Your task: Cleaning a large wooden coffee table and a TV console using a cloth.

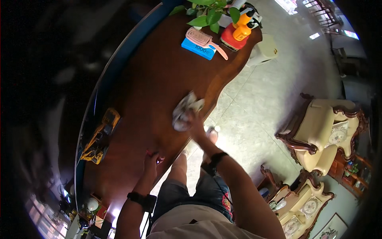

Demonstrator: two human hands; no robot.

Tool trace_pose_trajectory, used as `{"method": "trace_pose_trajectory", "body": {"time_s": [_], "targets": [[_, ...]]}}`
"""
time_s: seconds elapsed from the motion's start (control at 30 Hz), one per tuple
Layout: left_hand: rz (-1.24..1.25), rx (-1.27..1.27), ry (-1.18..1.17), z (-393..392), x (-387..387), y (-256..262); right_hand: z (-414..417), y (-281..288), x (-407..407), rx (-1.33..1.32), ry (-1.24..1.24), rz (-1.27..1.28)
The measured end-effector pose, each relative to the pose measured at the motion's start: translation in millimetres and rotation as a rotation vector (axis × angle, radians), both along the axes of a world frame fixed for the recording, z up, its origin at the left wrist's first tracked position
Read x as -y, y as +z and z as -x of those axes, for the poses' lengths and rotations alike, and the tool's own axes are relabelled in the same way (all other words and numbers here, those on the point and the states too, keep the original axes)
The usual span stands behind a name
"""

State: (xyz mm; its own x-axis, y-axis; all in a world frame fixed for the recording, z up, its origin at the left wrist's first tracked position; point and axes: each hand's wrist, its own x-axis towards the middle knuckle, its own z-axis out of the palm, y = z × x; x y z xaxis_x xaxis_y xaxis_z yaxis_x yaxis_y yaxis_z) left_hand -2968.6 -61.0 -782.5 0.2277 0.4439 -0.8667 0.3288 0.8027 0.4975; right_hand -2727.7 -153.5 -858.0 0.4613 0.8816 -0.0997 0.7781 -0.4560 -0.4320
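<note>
My right hand (pixel 194 124) presses a crumpled grey-and-white cloth (pixel 182 112) against the dark brown wooden tabletop (pixel 149 89), near its wavy front edge. Motion blurs both the hand and the cloth. Closer to my body, my left hand (pixel 151 164) is over the same tabletop, its fingers curled around a small dark item (pixel 153 154) with reddish bits showing. Most of that item is hidden, so its kind cannot be told. A yellow toy excavator (pixel 100 134) stands beyond my left hand, by the table's back edge.
A pink hairbrush (pixel 199 37) lies on a blue box (pixel 197 49) at the far end. Near it are orange pump bottles (pixel 242 32) on a red container (pixel 231 38) and a leafy plant (pixel 206 19). A cream armchair (pixel 320 131) stands on the tiled floor (pixel 253 98) to the right.
</note>
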Motion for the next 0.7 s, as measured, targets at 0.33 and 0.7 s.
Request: {"method": "trace_pose_trajectory", "body": {"time_s": [0.33, 0.7], "targets": [[-0.107, 0.143, -0.095, -152.5, -26.8, -11.8, -95.8, -22.4, 39.5, -0.366, 0.005, -0.111], [-0.213, -0.003, -0.031, -224.9, -38.4, -44.9, -190.0, 1.1, -4.7, -0.370, -0.605, -0.439]]}}
